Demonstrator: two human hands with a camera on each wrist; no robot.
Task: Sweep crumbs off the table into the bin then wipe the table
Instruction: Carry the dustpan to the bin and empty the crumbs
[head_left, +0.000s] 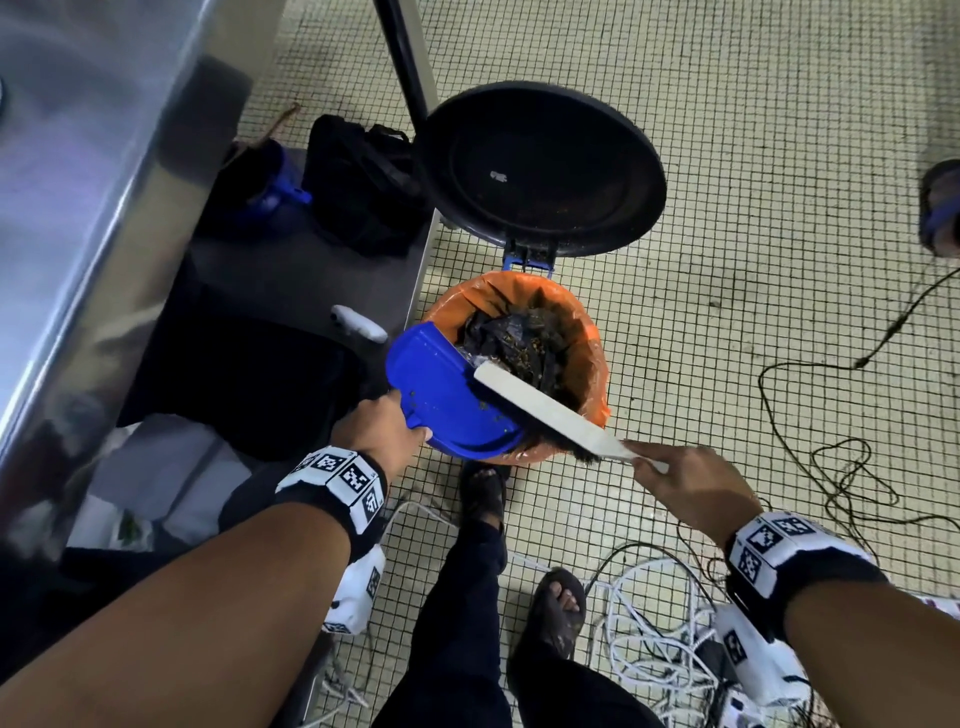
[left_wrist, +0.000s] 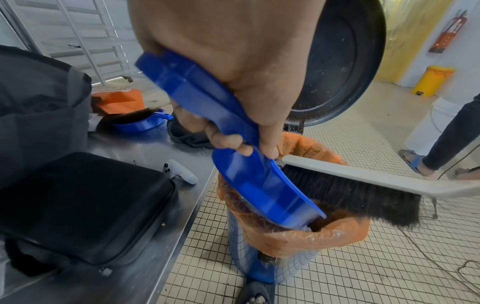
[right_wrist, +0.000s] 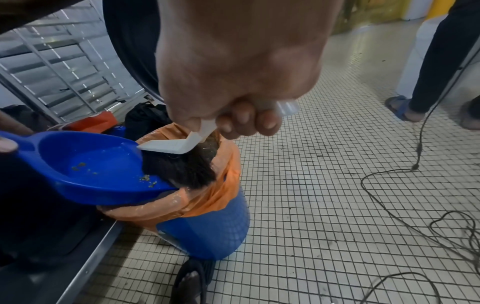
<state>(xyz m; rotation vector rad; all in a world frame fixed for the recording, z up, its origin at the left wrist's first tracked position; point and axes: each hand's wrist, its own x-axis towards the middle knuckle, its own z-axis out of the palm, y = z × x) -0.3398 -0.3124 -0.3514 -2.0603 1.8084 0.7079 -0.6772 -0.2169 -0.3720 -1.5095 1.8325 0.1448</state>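
The blue dustpan (head_left: 447, 400) hangs tilted over the open bin (head_left: 592, 358), its lip dipping inside the orange liner's rim on the side nearest the tabletop (left_wrist: 145, 156), its handle rising back toward the left hand (head_left: 382, 423). That hand's grip is curled round the handle, thumb on top and fingers wrapped beneath (the left wrist view shows this plainly). The right hand (head_left: 693, 486) has its grip wrapped round the pale handle of the brush (head_left: 550, 410), fingers folded under it in the right wrist view.

What the next stroke turns on is how brush and pan lie to each other. The brush's long axis runs crosswise over the pan's mouth, from the right hand up toward the bin's far rim, with the black bristles (right_wrist: 179, 168) pressed against the pan's lip. The pan's own long axis points from the left hand down into the bin, so the two cross at something like a right angle.

A few greenish crumbs (right_wrist: 148, 179) cling to the pan floor near the lip, with more further up, toward the handle (right_wrist: 79, 165). These lie behind the bristles, on the handle side, so I judge the brush would need to start higher in the pan and draw down toward the bin. The right hand is the one placed to do it; the left only holds the slope. The lid (head_left: 545, 166) stands open beyond, clear of both tools. Wiping has not begun.
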